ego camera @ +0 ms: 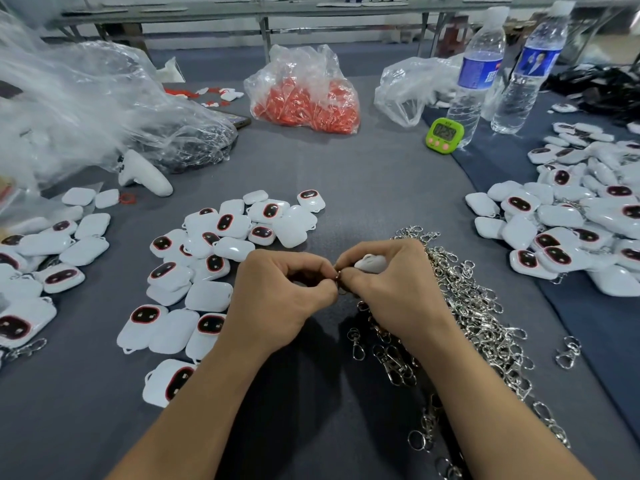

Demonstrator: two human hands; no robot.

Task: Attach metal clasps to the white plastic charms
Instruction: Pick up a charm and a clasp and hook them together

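Mid-cycle on one unit. Right hand (391, 289) is curled round a white rounded plastic charm (372, 263), held low over the tabletop, front and centre. Left hand (287, 292) pinches a small metal ring (338, 277) right at the charm's edge, and both hands' fingertips meet there. Can't tell if the ring is through the loop yet: too small.

Progress, judged from the piles:
- Far-right pile of white charms (588, 230) has metal showing between pieces, so it's likely finished stock.
- Centre-left pile of white charms with dark red-rimmed faces (214, 244) shows no metal, so likely still to do.
- Left-edge pile of charms (41, 271) has one attached silver clasp (27, 348) showing at its front; the rest is unclear.
- Heap of loose silver metal clasps (478, 317), under and right of the right hand, is still large.

Plenty left.

Surface is a grey cloth-covered tabletop (346, 174) with a darker blue cloth (502, 168) at the right. Also on it:
- a clear plastic bag of red parts (304, 95)
- a green digital timer (444, 133)
- two clear water bottles (474, 74)
- crumpled clear plastic bags (69, 98) at the left
- a white handheld controller (143, 174)

Behind are metal-framed benches (266, 15). Looks like a workshop.
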